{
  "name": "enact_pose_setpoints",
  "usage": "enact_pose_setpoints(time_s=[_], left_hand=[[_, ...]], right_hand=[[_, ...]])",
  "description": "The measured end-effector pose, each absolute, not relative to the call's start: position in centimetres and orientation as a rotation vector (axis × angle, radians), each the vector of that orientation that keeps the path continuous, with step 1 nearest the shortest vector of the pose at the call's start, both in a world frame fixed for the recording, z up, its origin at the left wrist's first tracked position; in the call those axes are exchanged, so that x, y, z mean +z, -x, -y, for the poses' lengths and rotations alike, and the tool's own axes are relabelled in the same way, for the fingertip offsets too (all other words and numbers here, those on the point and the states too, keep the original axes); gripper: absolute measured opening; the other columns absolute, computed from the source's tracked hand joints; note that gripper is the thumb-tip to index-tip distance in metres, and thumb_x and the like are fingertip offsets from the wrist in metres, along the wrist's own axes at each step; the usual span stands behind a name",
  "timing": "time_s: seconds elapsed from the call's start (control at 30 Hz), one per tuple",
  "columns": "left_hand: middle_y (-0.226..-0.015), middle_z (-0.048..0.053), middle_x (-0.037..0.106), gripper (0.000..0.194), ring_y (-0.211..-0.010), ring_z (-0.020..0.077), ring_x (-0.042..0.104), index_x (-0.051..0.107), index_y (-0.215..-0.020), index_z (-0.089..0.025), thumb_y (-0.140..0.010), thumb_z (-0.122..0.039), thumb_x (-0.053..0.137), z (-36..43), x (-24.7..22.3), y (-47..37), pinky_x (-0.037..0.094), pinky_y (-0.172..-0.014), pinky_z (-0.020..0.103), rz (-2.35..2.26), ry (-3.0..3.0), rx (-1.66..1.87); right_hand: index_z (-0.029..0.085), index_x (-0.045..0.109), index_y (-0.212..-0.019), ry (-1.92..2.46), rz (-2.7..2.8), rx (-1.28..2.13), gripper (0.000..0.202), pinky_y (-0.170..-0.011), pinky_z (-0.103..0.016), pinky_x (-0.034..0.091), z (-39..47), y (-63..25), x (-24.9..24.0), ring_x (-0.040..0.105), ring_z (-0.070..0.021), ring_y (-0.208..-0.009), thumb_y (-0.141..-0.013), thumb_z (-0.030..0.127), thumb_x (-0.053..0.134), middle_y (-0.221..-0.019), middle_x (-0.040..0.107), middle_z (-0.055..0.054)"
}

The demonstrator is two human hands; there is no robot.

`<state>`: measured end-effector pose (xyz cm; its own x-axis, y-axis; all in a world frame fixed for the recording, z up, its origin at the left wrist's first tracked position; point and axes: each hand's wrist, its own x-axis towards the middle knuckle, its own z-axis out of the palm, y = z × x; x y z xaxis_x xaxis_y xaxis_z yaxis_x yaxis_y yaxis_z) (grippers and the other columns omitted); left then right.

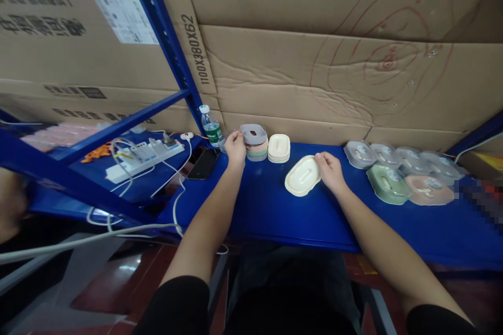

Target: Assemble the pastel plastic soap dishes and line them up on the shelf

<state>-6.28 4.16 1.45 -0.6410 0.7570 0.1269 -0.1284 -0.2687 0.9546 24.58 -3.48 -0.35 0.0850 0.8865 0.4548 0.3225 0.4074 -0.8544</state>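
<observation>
My right hand (329,170) grips the right edge of a cream oval dish (302,175) with a raised bar in its middle, tilted over the blue table. Farther left, my left hand (236,147) is closed in a pinch beside a stack. On top of that stack sits a grey dish (253,135) with a dark mark. Pink and green pieces (257,154) lie under it. A faint see-through edge shows at the left hand, but what the fingers hold is unclear. Right of this stack stands a pile of cream square pieces (279,147).
Several packed boxes with see-through covers (389,184) stand at the right. A water bottle (211,126) and a phone (203,164) are at the left. Beyond a blue post (173,36) lie a power strip (143,161) and cables. Cardboard (275,73) walls the back. Another person's blurred arm (11,204) shows far left.
</observation>
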Motion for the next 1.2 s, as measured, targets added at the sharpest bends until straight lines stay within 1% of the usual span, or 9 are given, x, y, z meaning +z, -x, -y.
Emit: enact_pose_setpoints(time_s=[0.1,0.23,0.33,0.47,0.6,0.83,1.0,1.1,1.2], left_hand=[[-0.095,0.006,0.075,0.010,-0.096,0.0171,0.073,0.070,-0.089,-0.018,-0.087,-0.020,0.061,-4.6,0.8,6.6,0.056,-0.095,0.030,-1.489,-0.890,2.019],[-0.097,0.008,0.076,0.027,-0.104,0.0237,0.072,0.070,-0.086,-0.020,-0.095,-0.042,0.057,-4.1,0.4,7.0,0.056,-0.096,0.036,-1.650,-1.123,1.918],[-0.119,0.015,0.074,0.040,-0.121,0.0312,0.067,0.070,-0.106,-0.020,-0.092,-0.058,0.064,-3.1,0.6,6.9,0.050,-0.109,0.044,-1.858,-1.361,1.741],[-0.141,0.023,0.065,0.076,-0.138,0.0416,0.057,0.063,-0.134,-0.018,-0.077,-0.064,0.081,-1.8,1.1,5.9,0.041,-0.119,0.054,-2.033,-1.621,1.534],[-0.146,0.028,0.061,0.100,-0.140,0.0482,0.055,0.053,-0.148,-0.014,-0.068,-0.062,0.089,-1.2,1.2,5.3,0.039,-0.119,0.059,-2.050,-1.774,1.399],[-0.146,0.022,0.064,0.079,-0.138,0.0410,0.060,0.058,-0.143,-0.019,-0.076,-0.048,0.088,-1.6,1.2,5.9,0.044,-0.118,0.054,-1.975,-1.810,1.395],[-0.153,0.018,0.059,0.065,-0.150,0.0337,0.050,0.064,-0.133,-0.019,-0.076,-0.037,0.089,-2.4,0.9,6.3,0.042,-0.122,0.045,-1.972,-1.845,1.328],[-0.153,0.020,0.058,0.070,-0.148,0.0345,0.051,0.062,-0.135,-0.017,-0.074,-0.037,0.091,-2.5,0.9,6.3,0.042,-0.122,0.045,-1.976,-1.843,1.319],[-0.149,0.019,0.061,0.081,-0.142,0.0359,0.057,0.057,-0.142,-0.017,-0.072,-0.040,0.092,-2.4,1.1,6.1,0.046,-0.119,0.046,-1.990,-1.815,1.342]], right_hand=[[0.023,0.058,-0.068,1.144,1.454,0.568,0.053,-0.058,-0.030,0.041,3.2,-24.7,-0.5,0.050,-0.0167,-0.062,-0.092,0.070,0.060,-0.063,0.056,0.002],[0.023,0.060,-0.076,1.155,1.318,0.564,0.049,-0.058,-0.030,0.046,2.3,-25.2,-1.1,0.056,-0.0170,-0.062,-0.091,0.070,0.061,-0.067,0.061,0.001],[0.024,0.061,-0.097,1.131,1.176,0.723,0.043,-0.049,-0.031,0.049,1.6,-25.3,-1.3,0.055,-0.0166,-0.050,-0.087,0.065,0.067,-0.064,0.058,0.005],[0.027,0.051,-0.133,1.099,1.076,0.862,0.063,-0.048,-0.035,0.056,1.7,-24.7,-1.1,0.061,-0.0192,-0.046,-0.081,0.054,0.074,-0.062,0.056,0.009],[0.027,0.053,-0.131,1.085,1.101,0.962,0.061,-0.054,-0.039,0.063,2.4,-23.9,-0.4,0.067,-0.0202,-0.051,-0.079,0.052,0.075,-0.069,0.064,0.006],[0.029,0.049,-0.112,1.014,1.186,0.904,0.057,-0.055,-0.034,0.066,2.5,-22.1,0.6,0.072,-0.0189,-0.064,-0.074,0.053,0.083,-0.076,0.064,0.007],[0.029,0.044,-0.107,0.950,1.180,0.890,0.063,-0.056,-0.030,0.065,1.8,-20.0,1.3,0.074,-0.0187,-0.069,-0.068,0.050,0.088,-0.079,0.068,0.007],[0.028,0.045,-0.111,0.981,1.221,0.911,0.067,-0.056,-0.030,0.063,1.2,-18.4,1.5,0.076,-0.0209,-0.069,-0.066,0.052,0.089,-0.081,0.072,0.005],[0.027,0.050,-0.132,1.091,1.386,0.855,0.078,-0.053,-0.032,0.060,0.8,-17.5,0.9,0.074,-0.0205,-0.060,-0.068,0.051,0.089,-0.088,0.075,0.001]])
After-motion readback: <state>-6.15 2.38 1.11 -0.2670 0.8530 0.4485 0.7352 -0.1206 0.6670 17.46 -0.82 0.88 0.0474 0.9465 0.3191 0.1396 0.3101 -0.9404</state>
